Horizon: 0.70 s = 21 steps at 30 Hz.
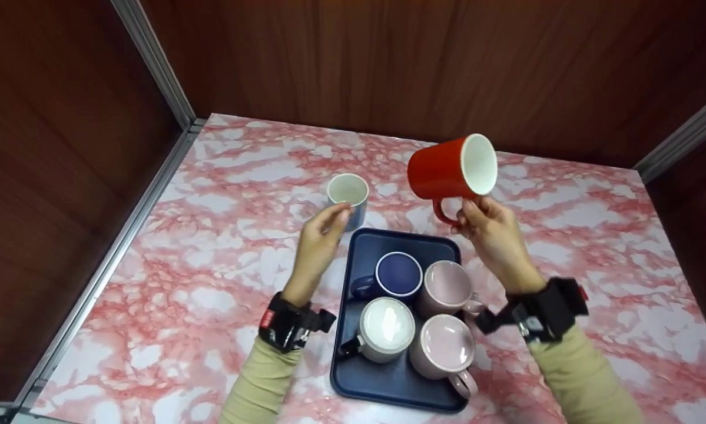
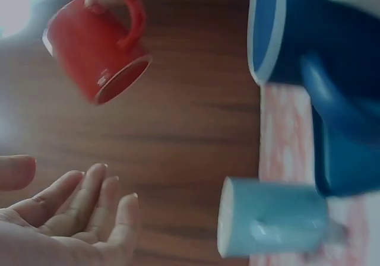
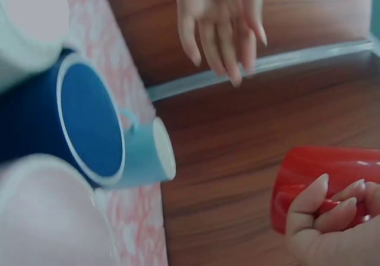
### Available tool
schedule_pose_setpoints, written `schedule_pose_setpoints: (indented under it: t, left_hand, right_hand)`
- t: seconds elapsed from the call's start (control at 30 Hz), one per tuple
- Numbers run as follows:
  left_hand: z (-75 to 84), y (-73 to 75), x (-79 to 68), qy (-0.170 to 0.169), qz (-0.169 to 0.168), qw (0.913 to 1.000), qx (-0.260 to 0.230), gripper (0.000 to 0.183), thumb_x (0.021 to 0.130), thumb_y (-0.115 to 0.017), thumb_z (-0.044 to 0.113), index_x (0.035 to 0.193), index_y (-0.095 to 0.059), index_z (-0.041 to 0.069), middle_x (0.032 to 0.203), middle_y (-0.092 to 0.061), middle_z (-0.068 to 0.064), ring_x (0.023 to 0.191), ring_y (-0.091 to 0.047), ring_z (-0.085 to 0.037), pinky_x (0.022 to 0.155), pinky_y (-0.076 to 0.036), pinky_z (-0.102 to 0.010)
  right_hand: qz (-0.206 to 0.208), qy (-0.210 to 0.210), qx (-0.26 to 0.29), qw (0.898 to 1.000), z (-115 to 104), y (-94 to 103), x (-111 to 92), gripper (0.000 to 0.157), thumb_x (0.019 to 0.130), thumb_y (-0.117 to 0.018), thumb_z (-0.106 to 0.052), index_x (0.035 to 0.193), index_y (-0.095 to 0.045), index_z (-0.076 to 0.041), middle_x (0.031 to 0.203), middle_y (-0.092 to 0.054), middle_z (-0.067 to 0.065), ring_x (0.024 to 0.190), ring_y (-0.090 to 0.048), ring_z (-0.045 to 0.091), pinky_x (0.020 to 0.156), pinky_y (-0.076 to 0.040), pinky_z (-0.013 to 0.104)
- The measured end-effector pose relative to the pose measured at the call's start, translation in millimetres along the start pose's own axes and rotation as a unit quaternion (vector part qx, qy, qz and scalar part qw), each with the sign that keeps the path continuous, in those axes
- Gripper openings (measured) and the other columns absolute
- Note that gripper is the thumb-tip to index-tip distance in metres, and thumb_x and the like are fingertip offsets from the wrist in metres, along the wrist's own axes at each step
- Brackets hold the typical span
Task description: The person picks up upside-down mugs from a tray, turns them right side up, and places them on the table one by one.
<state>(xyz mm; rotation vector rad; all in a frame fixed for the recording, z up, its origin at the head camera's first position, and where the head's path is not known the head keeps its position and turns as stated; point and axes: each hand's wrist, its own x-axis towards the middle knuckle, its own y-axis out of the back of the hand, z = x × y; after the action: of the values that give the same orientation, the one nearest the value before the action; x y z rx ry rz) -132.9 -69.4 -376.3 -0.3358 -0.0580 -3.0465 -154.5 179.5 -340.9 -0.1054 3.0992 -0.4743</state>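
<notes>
My right hand (image 1: pixel 497 238) grips a red mug (image 1: pixel 438 171) with a white inside by its handle. The mug is raised over the table and tipped on its side, its mouth facing right in the head view. In the right wrist view, the thumb and fingers (image 3: pixel 338 215) curl round the red handle. My left hand (image 1: pixel 317 241) is in the air with nothing in it, its fingers loosely bent and apart in the left wrist view. In the head view its fingertips overlap a light blue mug (image 1: pixel 358 218), which stands upright behind the tray.
A dark blue tray (image 1: pixel 376 386) lies between my forearms. On it stand a dark blue mug (image 1: pixel 398 274), a white mug (image 1: pixel 387 327) with a black handle, and two pink mugs (image 1: pixel 448 285). Brown wood-grain panels (image 1: pixel 388 65) wall the red-and-white marbled table (image 1: pixel 211 265) at the back and sides.
</notes>
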Motion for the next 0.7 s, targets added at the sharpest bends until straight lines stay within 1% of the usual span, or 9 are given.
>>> schedule_pose_setpoints:
  t: [0.07,0.17,0.23,0.37,0.43,0.53,0.6,0.7]
  left_hand:
    - [-7.2,9.2,-1.8,0.013,0.012,0.9998,0.005,0.028,0.092,-0.053,0.010,0.113,-0.058,-0.008,0.109,-0.061,-0.020,0.106,-0.054,-0.026,0.085,-0.045,-0.034]
    - [-17.3,18.7,-6.1,0.033,0.023,0.9991,0.015,0.028,0.092,-0.054,0.010,0.112,-0.059,-0.008,0.111,-0.060,-0.021,0.108,-0.052,-0.027,0.089,-0.041,-0.037]
    - [-23.4,22.8,-8.9,0.043,0.026,0.9985,0.021,0.027,0.091,-0.054,0.011,0.111,-0.060,-0.008,0.112,-0.059,-0.021,0.109,-0.051,-0.028,0.094,-0.037,-0.039]
    - [-33.6,28.1,-14.7,0.066,0.033,0.9967,0.035,0.028,0.091,-0.055,0.011,0.111,-0.060,-0.007,0.112,-0.059,-0.021,0.106,-0.052,-0.029,0.092,-0.038,-0.041]
    - [-37.8,30.3,-17.8,0.077,0.036,0.9955,0.043,0.028,0.091,-0.055,0.013,0.111,-0.060,-0.007,0.111,-0.060,-0.020,0.104,-0.052,-0.028,0.091,-0.038,-0.041]
    - [-42.8,33.2,-22.0,0.089,0.037,0.9941,0.050,0.029,0.092,-0.055,0.014,0.110,-0.060,-0.007,0.109,-0.061,-0.020,0.102,-0.053,-0.028,0.090,-0.038,-0.041]
    - [-45.6,34.8,-24.8,0.092,0.036,0.9937,0.051,0.028,0.092,-0.054,0.014,0.110,-0.060,-0.006,0.109,-0.061,-0.020,0.102,-0.053,-0.028,0.090,-0.039,-0.041]
    - [-49.4,36.9,-28.2,0.097,0.036,0.9933,0.052,0.029,0.092,-0.054,0.015,0.109,-0.060,-0.007,0.107,-0.061,-0.020,0.102,-0.053,-0.029,0.089,-0.039,-0.042]
  right_hand:
    - [0.010,-0.025,-0.037,0.999,2.1,0.1,11.3,0.022,0.094,-0.044,-0.002,0.075,-0.053,-0.005,0.068,-0.048,0.005,0.061,-0.046,0.014,0.060,-0.047,0.023]
    - [0.010,-0.057,-0.071,0.996,9.7,-1.9,26.9,0.025,0.094,-0.045,-0.003,0.070,-0.053,-0.005,0.066,-0.048,0.005,0.058,-0.048,0.012,0.057,-0.049,0.022]
    - [0.011,-0.078,-0.086,0.993,15.8,-3.9,36.0,0.026,0.094,-0.046,-0.004,0.069,-0.053,-0.005,0.064,-0.048,0.005,0.055,-0.049,0.012,0.055,-0.049,0.022]
    - [0.012,-0.131,-0.109,0.985,25.7,-8.0,52.1,0.024,0.093,-0.048,-0.004,0.069,-0.051,-0.003,0.061,-0.047,0.006,0.051,-0.048,0.013,0.052,-0.048,0.022]
    - [0.017,-0.161,-0.115,0.980,29.1,-9.7,59.4,0.024,0.093,-0.049,-0.004,0.070,-0.049,-0.002,0.061,-0.046,0.006,0.050,-0.046,0.014,0.051,-0.047,0.023]
    - [0.026,-0.201,-0.113,0.973,33.0,-12.4,68.6,0.022,0.093,-0.049,-0.004,0.072,-0.047,-0.001,0.060,-0.045,0.007,0.050,-0.049,0.015,0.049,-0.047,0.024]
    - [0.029,-0.221,-0.105,0.969,35.6,-14.3,73.9,0.020,0.093,-0.048,-0.003,0.073,-0.045,0.000,0.058,-0.044,0.007,0.051,-0.050,0.016,0.049,-0.047,0.024]
    - [0.027,-0.238,-0.098,0.966,39.4,-17.5,80.0,0.018,0.093,-0.047,0.000,0.075,-0.041,0.000,0.056,-0.045,0.008,0.050,-0.051,0.016,0.049,-0.047,0.025]
